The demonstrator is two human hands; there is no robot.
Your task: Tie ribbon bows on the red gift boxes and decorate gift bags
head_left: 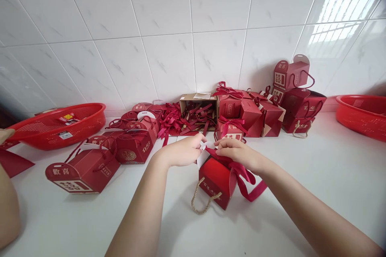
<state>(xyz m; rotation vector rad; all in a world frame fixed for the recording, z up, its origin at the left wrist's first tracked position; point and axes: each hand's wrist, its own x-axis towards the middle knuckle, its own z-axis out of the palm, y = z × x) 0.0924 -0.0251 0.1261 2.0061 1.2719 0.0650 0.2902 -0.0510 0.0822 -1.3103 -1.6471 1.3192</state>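
Observation:
A red gift box with a twisted rope handle stands tilted on the white surface in front of me. My left hand is at its far left side, fingertips pinched on the white inner side of a paper flap. From the right, my right hand reaches over the box top. Its closed fingers press on a dark red ribbon, whose loops and tail hang down the box's right side. The fingertips of both hands are partly hidden at the flap.
Red gift boxes stand on the left, more boxes at the back. An open carton holds ribbons beside a ribbon pile. Red baskets stand left and right. Another person's arm shows at the left edge.

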